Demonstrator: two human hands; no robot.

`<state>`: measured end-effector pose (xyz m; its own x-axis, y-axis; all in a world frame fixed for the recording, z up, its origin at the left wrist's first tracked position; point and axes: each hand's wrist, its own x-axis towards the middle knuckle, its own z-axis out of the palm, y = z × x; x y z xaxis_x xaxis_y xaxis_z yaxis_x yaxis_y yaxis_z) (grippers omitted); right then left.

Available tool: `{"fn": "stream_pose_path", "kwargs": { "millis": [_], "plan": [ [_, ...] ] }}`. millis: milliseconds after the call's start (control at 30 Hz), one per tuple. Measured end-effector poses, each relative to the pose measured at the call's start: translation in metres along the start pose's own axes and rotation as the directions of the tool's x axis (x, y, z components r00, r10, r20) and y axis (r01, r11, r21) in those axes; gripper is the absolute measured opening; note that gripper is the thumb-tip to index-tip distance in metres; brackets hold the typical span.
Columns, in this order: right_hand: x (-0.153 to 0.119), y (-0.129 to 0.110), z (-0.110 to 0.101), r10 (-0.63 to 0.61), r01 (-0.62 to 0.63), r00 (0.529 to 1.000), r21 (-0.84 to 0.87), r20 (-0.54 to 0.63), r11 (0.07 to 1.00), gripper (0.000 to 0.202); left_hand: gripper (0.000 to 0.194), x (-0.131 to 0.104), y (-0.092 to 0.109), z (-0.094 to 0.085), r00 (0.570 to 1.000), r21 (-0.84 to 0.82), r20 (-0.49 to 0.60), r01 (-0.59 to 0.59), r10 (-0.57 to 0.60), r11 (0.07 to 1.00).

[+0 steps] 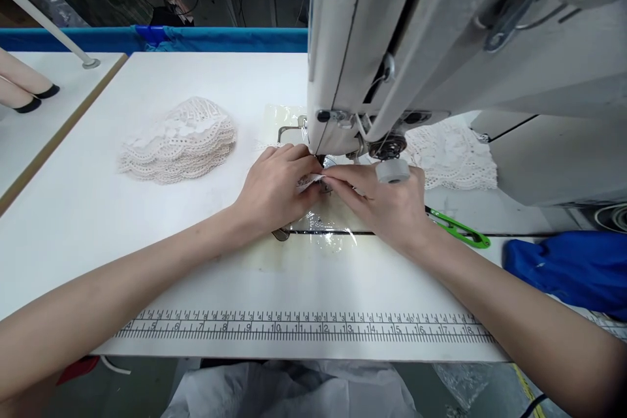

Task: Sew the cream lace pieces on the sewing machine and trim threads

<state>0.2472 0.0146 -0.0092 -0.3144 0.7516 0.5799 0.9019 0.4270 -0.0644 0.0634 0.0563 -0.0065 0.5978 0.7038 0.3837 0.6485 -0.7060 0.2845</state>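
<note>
The bare left forearm point(147, 281) slants in from the lower left, the bare right forearm point(490, 287) from the lower right; the left hand point(275, 188) is turned back upward, its fingers curled and bent toward the thumb; the right hand point(392, 209) points inward — thumb and forefinger drawn into a pinch; the fingertips of both hands sit close together — knuckles bent.

Left hand point(275, 187) and right hand point(392, 206) pinch fabric point(308, 179) (white) at a sewing machine point(406, 46).
</note>
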Motion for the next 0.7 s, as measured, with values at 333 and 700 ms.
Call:
{"fn": "stream_pose_path", "kwargs": {
  "millis": [333,700],
  "plan": [
    [-0.003,-0.003,0.0,0.027,-0.026,1.0,0.017,-0.013,1.0,0.042,0.017,-0.001,-0.006,-0.007,0.993,0.009,0.014,-0.117,0.117,0.993],
    [-0.01,-0.005,-0.002,-0.058,0.063,0.992,0.041,-0.11,0.997,0.027,0.017,-0.002,-0.01,-0.013,0.93,0.173,-0.014,-0.359,0.367,0.917]
  ]
}}
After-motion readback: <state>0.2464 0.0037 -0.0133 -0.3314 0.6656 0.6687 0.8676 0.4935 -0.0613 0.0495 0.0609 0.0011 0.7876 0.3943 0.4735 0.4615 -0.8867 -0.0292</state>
